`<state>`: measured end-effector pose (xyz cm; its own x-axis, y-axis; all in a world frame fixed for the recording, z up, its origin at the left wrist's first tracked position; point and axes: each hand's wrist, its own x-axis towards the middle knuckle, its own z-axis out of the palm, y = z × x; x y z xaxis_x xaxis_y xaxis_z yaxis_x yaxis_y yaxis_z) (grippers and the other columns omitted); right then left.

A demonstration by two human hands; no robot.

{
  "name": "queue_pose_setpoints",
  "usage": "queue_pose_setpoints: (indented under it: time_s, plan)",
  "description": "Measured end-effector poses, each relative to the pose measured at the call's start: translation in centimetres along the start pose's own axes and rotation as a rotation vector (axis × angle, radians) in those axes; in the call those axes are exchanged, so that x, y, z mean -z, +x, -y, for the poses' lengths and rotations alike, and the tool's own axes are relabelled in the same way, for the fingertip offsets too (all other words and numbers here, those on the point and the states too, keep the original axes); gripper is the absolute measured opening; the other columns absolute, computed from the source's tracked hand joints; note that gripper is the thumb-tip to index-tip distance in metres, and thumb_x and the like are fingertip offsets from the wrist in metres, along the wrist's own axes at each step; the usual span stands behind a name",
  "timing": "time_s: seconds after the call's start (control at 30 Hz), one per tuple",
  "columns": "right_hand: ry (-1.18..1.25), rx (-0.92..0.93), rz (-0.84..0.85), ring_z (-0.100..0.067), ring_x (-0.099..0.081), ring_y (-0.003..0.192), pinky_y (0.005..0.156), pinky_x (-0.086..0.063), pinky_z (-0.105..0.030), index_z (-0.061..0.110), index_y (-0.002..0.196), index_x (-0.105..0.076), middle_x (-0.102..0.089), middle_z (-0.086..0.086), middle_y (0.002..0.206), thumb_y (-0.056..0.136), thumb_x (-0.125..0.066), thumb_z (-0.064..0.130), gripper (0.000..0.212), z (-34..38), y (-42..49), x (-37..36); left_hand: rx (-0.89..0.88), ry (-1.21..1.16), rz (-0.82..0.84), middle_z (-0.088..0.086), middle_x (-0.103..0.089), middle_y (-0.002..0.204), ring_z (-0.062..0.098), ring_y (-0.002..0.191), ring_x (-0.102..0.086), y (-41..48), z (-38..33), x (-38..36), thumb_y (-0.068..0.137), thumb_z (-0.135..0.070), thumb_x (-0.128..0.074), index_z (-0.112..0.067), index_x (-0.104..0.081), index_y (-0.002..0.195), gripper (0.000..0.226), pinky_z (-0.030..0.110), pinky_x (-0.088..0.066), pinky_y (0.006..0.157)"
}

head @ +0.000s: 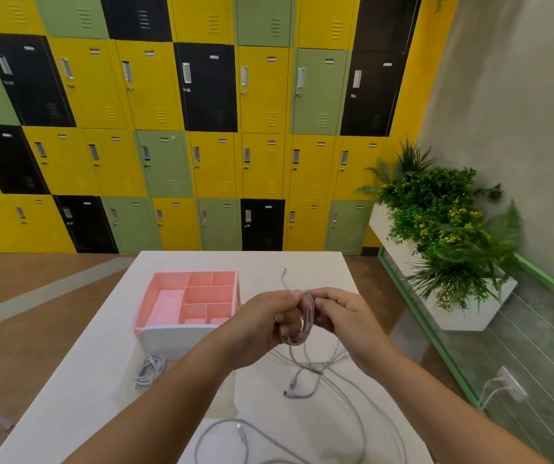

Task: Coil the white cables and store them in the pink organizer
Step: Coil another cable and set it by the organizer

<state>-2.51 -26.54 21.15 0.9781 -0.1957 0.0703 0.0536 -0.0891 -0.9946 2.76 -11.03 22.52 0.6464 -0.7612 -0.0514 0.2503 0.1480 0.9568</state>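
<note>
Locker-backed white counter [84,396]: at centre, left grip [262,324] and right grip [341,316] both clench a half-wound white cable coil [306,318], its tail [294,354] trailing to 6 o'clock among tangled cables [291,386]. A snag there could pull loops loose before reaching the pink organizer [195,272] at 10 o'clock.

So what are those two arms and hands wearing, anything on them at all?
Nothing that shows. Both forearms are bare right to the bottom edge of the picture, with no sleeves in view. The left hand and the right hand have no gloves, and no watch, ring or bracelet can be seen.
</note>
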Motion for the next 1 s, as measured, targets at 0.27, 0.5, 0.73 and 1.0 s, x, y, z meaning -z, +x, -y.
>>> queue_pose_setpoints:
  time_s: [0.27, 0.5, 0.73, 1.0]
  plan:
    - [-0.071, 0.005, 0.009, -0.031, -0.068, 0.092, 0.085, -0.057, -0.039, 0.015, 0.093, -0.071, -0.074, -0.011, 0.09, 0.085, -0.067, 0.001, 0.016, -1.2, -0.6, 0.0, 0.038, 0.139, 0.039, -0.003, -0.04, 0.058, 0.013, 0.058, -0.039, 0.4, 0.9, 0.4, 0.104, -0.022, -0.037, -0.008, -0.058, 0.086, 0.03, 0.03, -0.045, 0.074]
    - [-0.038, -0.09, 0.104, -0.031, -0.066, 0.093, 0.096, -0.048, -0.047, 0.014, 0.109, -0.053, -0.07, -0.018, 0.098, 0.092, -0.058, 0.003, 0.021, -0.9, -0.1, 0.5, -0.121, 0.786, -0.172, -0.013, -0.054, 0.068, 0.001, 0.064, -0.049, 0.7, 1.0, 0.4, 0.103, -0.031, -0.04, -0.03, -0.053, 0.077, 0.029, 0.019, -0.041, 0.066]
    - [0.118, -0.218, 0.172, -0.025, -0.064, 0.084, 0.09, -0.049, -0.045, 0.014, 0.11, -0.049, -0.064, -0.011, 0.089, 0.085, -0.055, -0.002, 0.03, -0.3, 0.1, 0.3, -0.17, 0.856, -0.207, -0.012, -0.055, 0.072, 0.003, 0.067, -0.049, 1.4, 1.6, 0.4, 0.102, -0.035, -0.038, -0.031, -0.052, 0.08, 0.026, 0.022, -0.037, 0.064]
    - [-0.21, -0.039, -0.054, -0.011, -0.056, 0.076, 0.067, -0.049, -0.017, 0.023, 0.121, -0.043, -0.06, -0.005, 0.091, 0.084, -0.071, 0.008, 0.049, -0.4, 0.0, -0.1, -0.252, 0.787, -0.357, -0.01, -0.055, 0.073, -0.002, 0.063, -0.053, 2.0, 2.3, 0.3, 0.103, -0.028, -0.038, -0.022, -0.055, 0.086, 0.025, 0.009, -0.039, 0.056]
